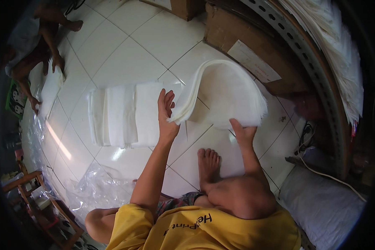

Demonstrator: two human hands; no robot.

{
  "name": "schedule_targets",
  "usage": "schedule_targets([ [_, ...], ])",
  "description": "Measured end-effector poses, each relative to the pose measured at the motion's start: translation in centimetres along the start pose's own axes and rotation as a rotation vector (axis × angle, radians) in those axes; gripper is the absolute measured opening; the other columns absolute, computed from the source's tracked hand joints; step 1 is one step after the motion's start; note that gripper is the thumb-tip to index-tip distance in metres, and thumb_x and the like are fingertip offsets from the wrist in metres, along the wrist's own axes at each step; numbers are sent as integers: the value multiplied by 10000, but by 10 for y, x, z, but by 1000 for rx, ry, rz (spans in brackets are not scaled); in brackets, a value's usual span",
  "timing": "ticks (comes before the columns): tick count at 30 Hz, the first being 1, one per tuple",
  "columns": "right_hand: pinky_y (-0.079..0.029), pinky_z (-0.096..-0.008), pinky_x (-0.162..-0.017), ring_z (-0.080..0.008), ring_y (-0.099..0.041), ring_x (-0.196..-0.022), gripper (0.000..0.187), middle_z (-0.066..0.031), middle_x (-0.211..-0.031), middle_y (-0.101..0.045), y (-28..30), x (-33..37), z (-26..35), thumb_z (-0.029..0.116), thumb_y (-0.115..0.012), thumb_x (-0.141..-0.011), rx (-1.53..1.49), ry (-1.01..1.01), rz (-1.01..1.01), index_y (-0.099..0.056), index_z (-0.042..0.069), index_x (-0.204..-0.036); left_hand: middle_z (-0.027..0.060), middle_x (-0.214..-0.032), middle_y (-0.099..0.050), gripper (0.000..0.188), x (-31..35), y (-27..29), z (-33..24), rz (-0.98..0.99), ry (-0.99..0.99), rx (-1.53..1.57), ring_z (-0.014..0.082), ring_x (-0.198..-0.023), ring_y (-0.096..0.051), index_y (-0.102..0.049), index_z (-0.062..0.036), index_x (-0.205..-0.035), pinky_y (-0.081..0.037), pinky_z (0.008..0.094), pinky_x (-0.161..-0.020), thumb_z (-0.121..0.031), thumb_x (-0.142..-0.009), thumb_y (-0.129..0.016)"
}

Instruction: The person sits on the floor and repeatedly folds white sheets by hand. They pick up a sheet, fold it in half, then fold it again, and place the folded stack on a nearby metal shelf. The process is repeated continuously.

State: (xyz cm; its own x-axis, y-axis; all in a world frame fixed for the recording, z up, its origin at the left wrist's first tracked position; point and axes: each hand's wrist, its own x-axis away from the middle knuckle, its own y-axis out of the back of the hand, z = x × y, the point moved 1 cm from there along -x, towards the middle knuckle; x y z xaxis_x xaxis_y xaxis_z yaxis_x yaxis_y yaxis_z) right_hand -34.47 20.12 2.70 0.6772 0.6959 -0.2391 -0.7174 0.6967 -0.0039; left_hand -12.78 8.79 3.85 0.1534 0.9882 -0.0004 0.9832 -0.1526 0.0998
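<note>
Thick stack of white sheets [231, 98] arched above floor tiles [125, 62]. Left hand [166, 114] clamped on raised near edge; right hand [243, 132] pinching lower edge. Judged light, limp, slippery; best gripped at opposite edges.

Two hands, left [166, 114] and right [242, 132], hold one bent paper stack [229, 93]. One flat stack [121, 114], two boxes [246, 50], one pillow [321, 204].
</note>
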Motion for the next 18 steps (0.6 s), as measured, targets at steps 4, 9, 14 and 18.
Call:
schedule_targets([
  [4, -482, -361, -918, -250, -615, -1028, 455, -140, -1130, -621, -19, -18, -9, 16, -704, -810, 258, 23, -43, -528, -72, -1220, 182, -1293, -577, 491, -23, -1, 13, 71, -21, -179, 305, -1197, -553, -464, -2, -1371, -425, 391, -1015, -66, -905, -606],
  [9, -482, -363, -915, -244, -612, -1047, 485, -152, -1138, -617, -5, -31, 0, 38, -709, -821, 209, 17, -89, -513, -80, -1249, 117, -1005, -672, 228, -35, -12, -29, -124, 31, -135, 237, -979, -602, -632, 49, -1111, -467, 362, -889, -86, -939, -567],
  [14, -427, -379, -1010, -269, -559, -1149, 533, -168, -1248, -574, 3, -8, 6, 20, -686, -842, -85, -2, 33, -471, -59, -1323, 90, -947, -660, 259, -5, 0, -7, 39, 38, -147, 208, -889, -597, -637, 30, -1057, -480, 360, -815, -145, -873, -686],
  [18, -425, -386, -1014, -273, -552, -1159, 558, -173, -1258, -565, 10, -9, -27, 15, -688, -833, 253, -22, 72, -458, -64, -1335, 109, -969, -660, 289, 3, 3, 22, 174, 99, -289, 218, -879, -603, -628, 39, -1055, -488, 368, -791, -152, -855, -709],
])
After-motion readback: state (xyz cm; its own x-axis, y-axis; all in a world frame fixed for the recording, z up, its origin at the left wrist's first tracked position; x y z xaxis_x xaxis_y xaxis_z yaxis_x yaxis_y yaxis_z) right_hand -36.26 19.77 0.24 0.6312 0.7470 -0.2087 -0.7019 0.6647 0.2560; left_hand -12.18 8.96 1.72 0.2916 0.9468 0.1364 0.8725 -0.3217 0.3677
